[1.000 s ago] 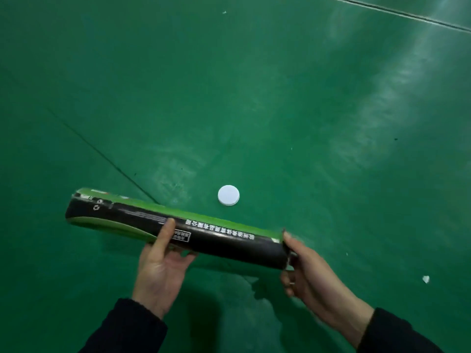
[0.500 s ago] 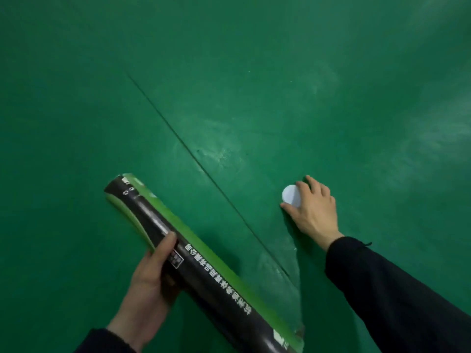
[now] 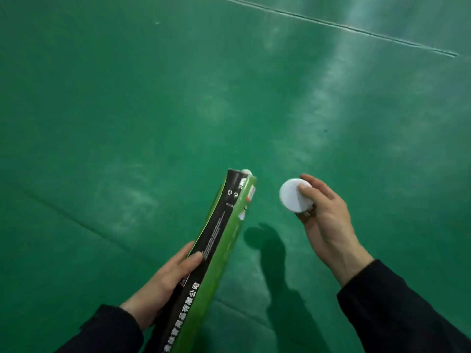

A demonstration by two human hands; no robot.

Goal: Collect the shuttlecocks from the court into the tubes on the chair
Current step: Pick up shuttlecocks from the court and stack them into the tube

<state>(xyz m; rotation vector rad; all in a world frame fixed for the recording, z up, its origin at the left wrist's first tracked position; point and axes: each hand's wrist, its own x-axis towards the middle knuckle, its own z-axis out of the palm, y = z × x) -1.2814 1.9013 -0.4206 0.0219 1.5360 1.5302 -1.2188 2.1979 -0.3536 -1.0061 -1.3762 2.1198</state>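
A long green and black shuttlecock tube (image 3: pixel 219 240) points away from me, tilted up to the right. My left hand (image 3: pixel 165 281) grips it around the lower middle. A bit of white shuttlecock (image 3: pixel 246 171) shows at the tube's far open end. My right hand (image 3: pixel 323 215) holds a round white cap (image 3: pixel 293 197) between thumb and fingers, to the right of the tube's far end and apart from it. Both hands are above the green court floor (image 3: pixel 153 98).
A thin seam line (image 3: pixel 331 24) runs across the floor at the top right. Fainter floor seams (image 3: pixel 76 222) cross on the left. Shadows of my hands fall on the floor between my arms.
My right hand has lifted the white cap off the floor and brought it near the tube's far end. The left hand has swung the tube so its far end points up and away.
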